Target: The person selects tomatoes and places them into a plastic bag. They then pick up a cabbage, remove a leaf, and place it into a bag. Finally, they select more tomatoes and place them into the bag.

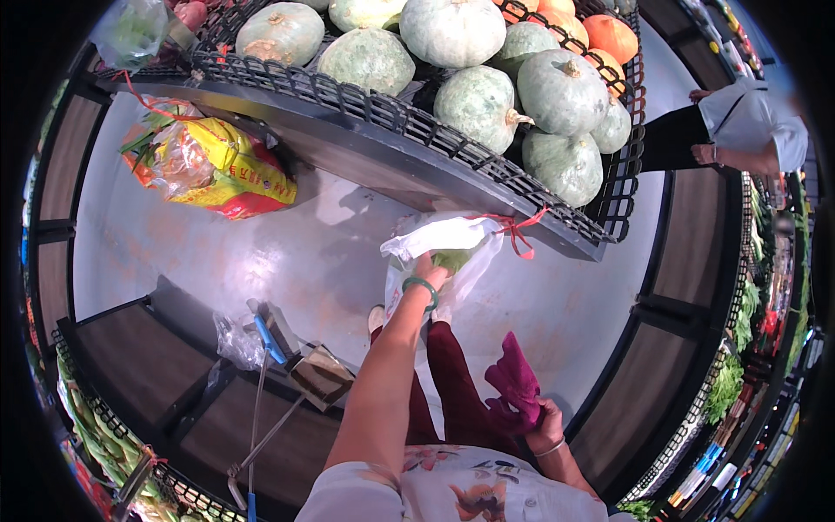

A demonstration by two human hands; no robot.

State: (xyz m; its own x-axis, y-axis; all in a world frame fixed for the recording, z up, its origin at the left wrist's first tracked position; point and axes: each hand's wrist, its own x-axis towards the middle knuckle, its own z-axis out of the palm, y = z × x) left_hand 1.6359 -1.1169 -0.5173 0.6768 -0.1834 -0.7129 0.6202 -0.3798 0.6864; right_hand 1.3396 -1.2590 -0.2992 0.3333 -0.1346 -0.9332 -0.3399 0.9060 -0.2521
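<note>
My left hand [432, 271], with a green bangle at the wrist, reaches into the mouth of a white plastic bag [476, 280]. The bag hangs from the edge of a produce stand by red string [518, 228]. Something leafy and green [455, 259] shows inside, right by my fingers. The fingertips are hidden, so whether they grip anything is unclear. Down at my right side, my right hand [548, 424] holds a crumpled magenta cloth [515, 385].
Pale green pumpkins [368, 62] and orange ones [610, 39] fill a black mesh-edged stand [450, 156]. A yellow-and-red sack [241, 169] stands on the floor. Behind me lie a long-handled dustpan [321, 378] and a blue-topped broom [271, 339]. A person [743, 127] stands beyond the stand at right.
</note>
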